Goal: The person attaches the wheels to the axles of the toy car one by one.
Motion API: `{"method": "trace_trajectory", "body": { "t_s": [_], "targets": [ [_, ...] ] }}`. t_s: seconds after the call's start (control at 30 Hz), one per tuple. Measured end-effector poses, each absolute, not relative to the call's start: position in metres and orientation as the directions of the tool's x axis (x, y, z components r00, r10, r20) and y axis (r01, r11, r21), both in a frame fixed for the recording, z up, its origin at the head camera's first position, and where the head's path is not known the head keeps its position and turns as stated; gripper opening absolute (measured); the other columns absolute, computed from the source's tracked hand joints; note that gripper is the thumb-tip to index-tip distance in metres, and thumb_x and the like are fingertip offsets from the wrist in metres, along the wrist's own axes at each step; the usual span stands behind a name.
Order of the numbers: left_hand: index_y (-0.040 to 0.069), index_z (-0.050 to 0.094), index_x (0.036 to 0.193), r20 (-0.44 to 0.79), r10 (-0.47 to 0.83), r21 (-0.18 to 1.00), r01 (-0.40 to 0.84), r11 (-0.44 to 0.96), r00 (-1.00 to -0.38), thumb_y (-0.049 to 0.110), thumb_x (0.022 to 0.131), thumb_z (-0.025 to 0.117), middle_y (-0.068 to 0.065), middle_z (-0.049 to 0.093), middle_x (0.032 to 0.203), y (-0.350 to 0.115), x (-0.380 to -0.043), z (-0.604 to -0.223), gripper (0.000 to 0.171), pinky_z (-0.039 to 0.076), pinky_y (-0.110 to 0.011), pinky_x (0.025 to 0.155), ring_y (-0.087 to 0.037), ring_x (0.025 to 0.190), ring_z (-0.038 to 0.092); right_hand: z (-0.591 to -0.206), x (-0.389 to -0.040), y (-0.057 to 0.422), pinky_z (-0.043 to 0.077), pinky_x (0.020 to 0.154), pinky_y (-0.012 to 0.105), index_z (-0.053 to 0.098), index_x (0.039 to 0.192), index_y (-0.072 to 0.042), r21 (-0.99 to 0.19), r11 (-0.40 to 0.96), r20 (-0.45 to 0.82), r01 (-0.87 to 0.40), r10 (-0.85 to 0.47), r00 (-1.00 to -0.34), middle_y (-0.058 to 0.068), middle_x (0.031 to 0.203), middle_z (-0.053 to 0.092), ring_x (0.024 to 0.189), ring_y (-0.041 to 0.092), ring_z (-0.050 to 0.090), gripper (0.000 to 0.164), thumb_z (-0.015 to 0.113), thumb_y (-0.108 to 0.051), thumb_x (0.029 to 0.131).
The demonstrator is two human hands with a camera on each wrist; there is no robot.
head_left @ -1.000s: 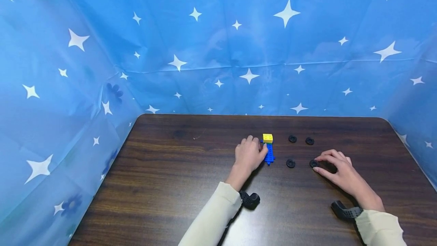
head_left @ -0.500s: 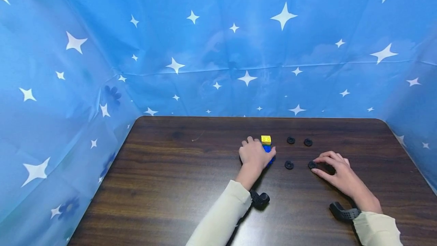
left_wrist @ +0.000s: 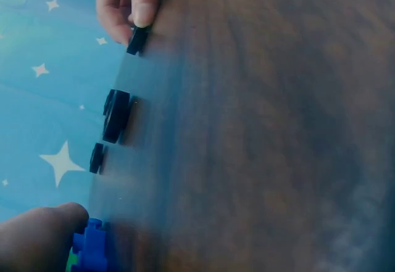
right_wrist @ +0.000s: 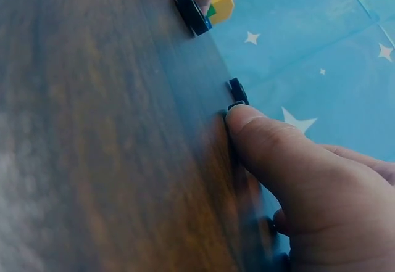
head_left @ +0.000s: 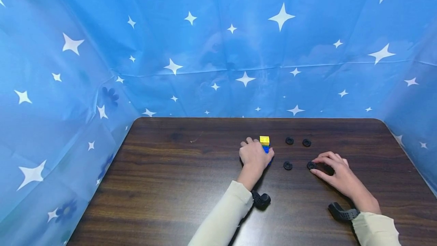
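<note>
A blue toy-brick base (head_left: pixel 265 149) lies at mid-table with a yellow two-stud brick (head_left: pixel 264 140) on its far end. My left hand (head_left: pixel 254 156) grips the base, thumb along its right side, hiding most of it. In the left wrist view the blue base (left_wrist: pixel 92 246) shows side studs and a bit of green beside my thumb. My right hand (head_left: pixel 336 172) pinches a small black wheel (head_left: pixel 311 165) between thumb and fingers, at the tabletop. Between the hands lies another black wheel (head_left: pixel 288 166). Farther back are two more, one left (head_left: pixel 289 141) and one right (head_left: pixel 306 142).
The dark wooden table (head_left: pixel 164 185) ends at the back against a blue curtain (head_left: pixel 205 41) with white stars. More curtain hangs at both sides. Black wrist bands with camera mounts (head_left: pixel 261 199) sit at both sleeve cuffs.
My left hand has moved right, from beside the blue base to over it, and its thumb now reaches the right side. My right hand stays on the same wheel. The head view has shifted slightly.
</note>
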State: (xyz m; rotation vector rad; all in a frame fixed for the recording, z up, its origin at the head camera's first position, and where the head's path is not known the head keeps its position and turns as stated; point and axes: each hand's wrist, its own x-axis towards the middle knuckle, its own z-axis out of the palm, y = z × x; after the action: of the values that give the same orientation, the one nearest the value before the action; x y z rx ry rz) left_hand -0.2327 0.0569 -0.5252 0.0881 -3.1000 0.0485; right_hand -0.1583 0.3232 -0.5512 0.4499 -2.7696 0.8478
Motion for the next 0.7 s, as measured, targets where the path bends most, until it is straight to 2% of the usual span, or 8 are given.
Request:
{"method": "trace_trajectory", "body": {
  "t_s": [0.23, 0.43, 0.6, 0.7],
  "targets": [
    [0.013, 0.072, 0.116, 0.105, -0.003, 0.005, -0.002, 1.0, -0.994, 0.072, 0.093, 0.053, -0.005, 0.064, 0.1, 0.052, -0.23, -0.528, 0.065, 0.054, -0.035, 0.057, -0.024, 0.084, 0.063, -0.55, -0.157, 0.322, 0.027, 0.087, 0.045, 0.075, 0.114, -0.014, -0.519, 0.779, 0.297, -0.353, -0.222, -0.929, 0.008, 0.119, 0.064, 0.111, 0.031, 0.054, 0.023, 0.08, -0.023, 0.093],
    [0.01, 0.073, 0.114, 0.169, 0.019, 0.201, 0.054, 0.978, -0.985, 0.063, 0.095, 0.058, -0.005, 0.067, 0.098, 0.041, -0.228, -0.526, 0.058, 0.057, -0.037, 0.062, -0.023, 0.077, 0.064, -0.547, -0.158, 0.319, 0.029, 0.088, 0.047, 0.073, 0.119, -0.013, -0.551, 0.771, 0.289, -0.32, -0.183, -0.94, 0.009, 0.121, 0.064, 0.106, 0.029, 0.057, 0.024, 0.074, -0.025, 0.098],
    [0.008, 0.073, 0.112, 0.202, 0.005, 0.335, 0.074, 0.939, -0.979, 0.06, 0.095, 0.062, -0.005, 0.067, 0.094, 0.032, -0.227, -0.528, 0.055, 0.06, -0.039, 0.064, -0.023, 0.075, 0.068, -0.548, -0.164, 0.311, 0.036, 0.088, 0.044, 0.072, 0.12, -0.013, -0.567, 0.758, 0.334, -0.323, -0.147, -0.931, 0.007, 0.119, 0.066, 0.095, 0.016, 0.059, 0.024, 0.074, -0.023, 0.098],
    [0.009, 0.071, 0.104, 0.219, -0.004, 0.409, 0.088, 0.908, -0.976, 0.057, 0.094, 0.065, -0.003, 0.064, 0.089, 0.029, -0.226, -0.529, 0.05, 0.06, -0.039, 0.063, -0.021, 0.073, 0.067, -0.549, -0.166, 0.305, 0.043, 0.084, 0.035, 0.073, 0.12, -0.013, -0.567, 0.758, 0.365, -0.322, -0.12, -0.923, 0.004, 0.116, 0.067, 0.091, 0.009, 0.056, 0.024, 0.075, -0.021, 0.097]
  ]
}}
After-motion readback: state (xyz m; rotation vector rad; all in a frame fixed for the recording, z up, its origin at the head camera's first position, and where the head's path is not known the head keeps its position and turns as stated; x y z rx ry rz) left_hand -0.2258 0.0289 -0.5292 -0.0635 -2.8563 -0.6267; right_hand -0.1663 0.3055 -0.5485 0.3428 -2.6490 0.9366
